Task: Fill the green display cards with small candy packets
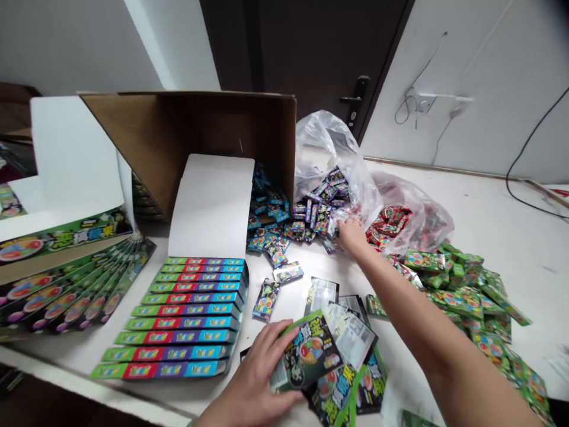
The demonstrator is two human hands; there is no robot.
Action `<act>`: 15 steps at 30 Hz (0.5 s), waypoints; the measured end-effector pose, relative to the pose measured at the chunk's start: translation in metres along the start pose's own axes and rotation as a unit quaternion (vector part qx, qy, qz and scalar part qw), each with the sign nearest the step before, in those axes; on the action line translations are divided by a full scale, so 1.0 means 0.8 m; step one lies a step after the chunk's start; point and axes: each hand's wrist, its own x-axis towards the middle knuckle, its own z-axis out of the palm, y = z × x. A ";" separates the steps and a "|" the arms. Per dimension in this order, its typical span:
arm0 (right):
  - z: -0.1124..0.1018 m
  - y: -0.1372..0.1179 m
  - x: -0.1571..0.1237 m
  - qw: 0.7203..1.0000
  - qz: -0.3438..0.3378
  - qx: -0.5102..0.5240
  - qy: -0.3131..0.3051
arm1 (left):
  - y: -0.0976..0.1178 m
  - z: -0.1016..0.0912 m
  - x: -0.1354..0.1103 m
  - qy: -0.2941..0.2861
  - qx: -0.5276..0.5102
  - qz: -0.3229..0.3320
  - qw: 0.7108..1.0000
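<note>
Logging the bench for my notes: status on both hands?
Left hand gripping green printed sleeve. Right hand touching small purple packets by clear plastic bag. Loose printed sheets beside left hand.

A flat green and black packet (306, 353) sits tilted in the left hand (253, 376); small dark packets (311, 222), seemingly candy, lie heaped beside the right hand (351, 235).

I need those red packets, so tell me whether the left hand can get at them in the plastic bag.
Probably not as things stand: the left hand holds a green packet, and the right arm lies across the way to the red packets.
</note>
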 end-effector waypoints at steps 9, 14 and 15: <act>-0.060 0.042 -0.123 0.967 0.027 0.252 -0.020 | -0.006 -0.009 0.007 0.053 0.049 0.053 0.996; -0.048 0.069 -0.223 0.946 0.121 0.293 -0.069 | -0.004 -0.004 0.000 0.075 0.055 0.046 0.995; -0.045 0.075 -0.241 0.944 0.138 0.289 -0.079 | -0.003 -0.002 -0.002 0.079 0.053 0.042 0.995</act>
